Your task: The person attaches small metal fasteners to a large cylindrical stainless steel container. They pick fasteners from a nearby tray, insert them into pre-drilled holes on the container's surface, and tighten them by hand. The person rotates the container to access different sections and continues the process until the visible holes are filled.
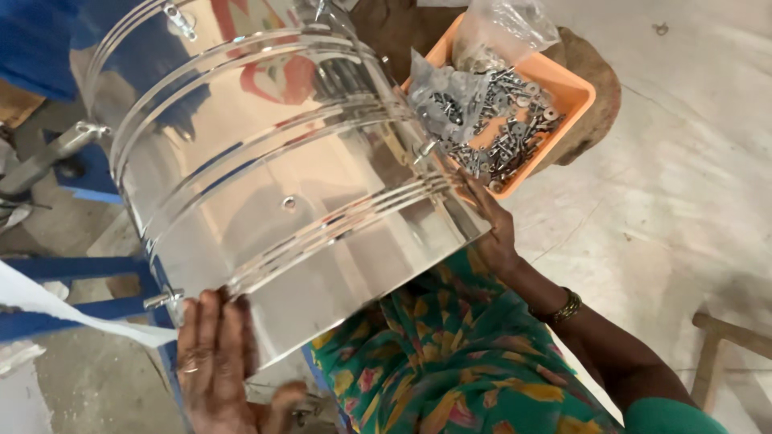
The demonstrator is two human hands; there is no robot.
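1. Head view: we look down on a large polished steel drum (281, 185) lying on its side across the lap, its ribbed wall facing us.
2. Our left hand (213, 362) presses flat against the drum's near lower rim, fingers (201, 329) stretched out and spread on the metal rather than curled around anything; a ring shows on one finger.
3. Our right hand (492, 229) cups the drum's right rim, fingers wrapped loosely over the edge, steadying it; a bangle (568, 305) sits at the wrist.
4. Small metal fittings are already mounted on the wall: one lug (165, 299) near the left hand, another (181, 20) near the top edge and a third (425, 148) on the right side. We judge these steps done.
5. A single small hole (288, 202) in the middle of the wall stands open with nothing in it, so we judge at least one fitting is left.
6. An orange tray (575, 92) of screws, washers and small hardware (503, 120) lies just beyond the drum's right rim, with a clear plastic bag (503, 32) resting in it; neither hand holds any piece from it.
7. Blue metal framing (80, 269) and a concrete floor (683, 201) surround the work.
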